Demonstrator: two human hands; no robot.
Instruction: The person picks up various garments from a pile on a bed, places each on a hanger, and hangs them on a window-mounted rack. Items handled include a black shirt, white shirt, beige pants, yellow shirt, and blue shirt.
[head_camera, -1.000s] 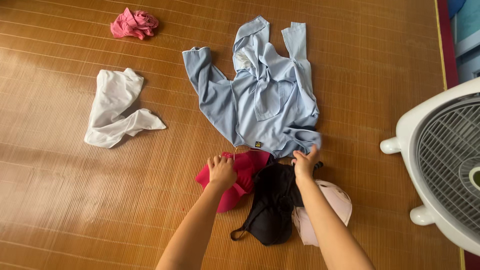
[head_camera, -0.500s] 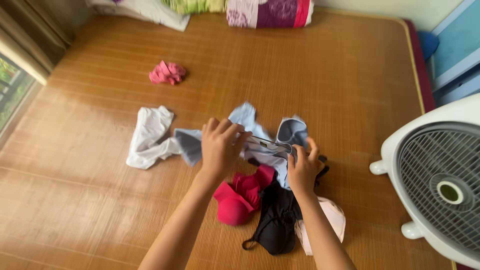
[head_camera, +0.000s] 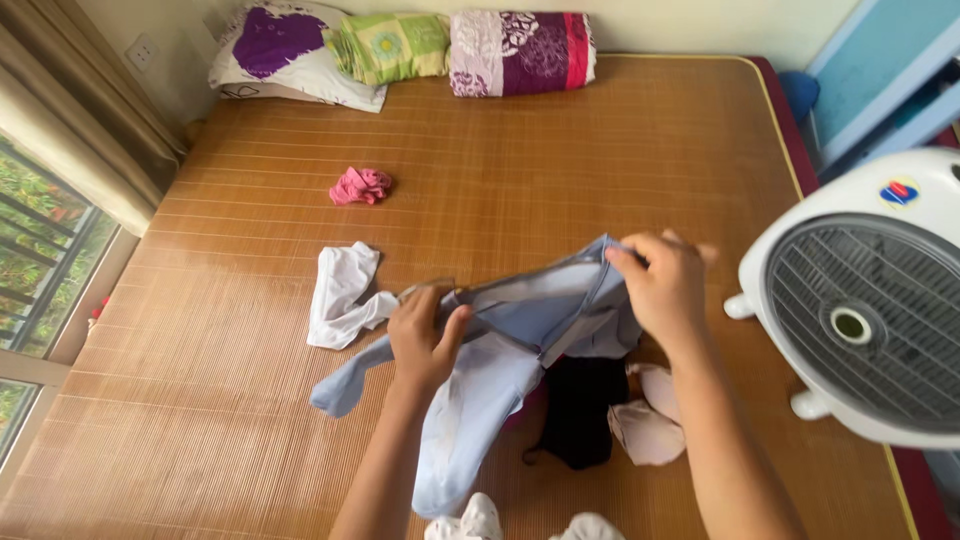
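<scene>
Three pillows (head_camera: 400, 45), one fan (head_camera: 860, 300), five garments (head_camera: 345, 295).

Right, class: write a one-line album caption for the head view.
Both hands, left hand and right hand, lift a light blue shirt above a bamboo mat.

I see a bed covered by a woven bamboo mat (head_camera: 560, 160). On it lie a crumpled pink cloth (head_camera: 361, 186), a white garment (head_camera: 340, 295), a black garment (head_camera: 583, 410), a pale pink one (head_camera: 647, 428), and pillows (head_camera: 400, 45) along the head
</scene>
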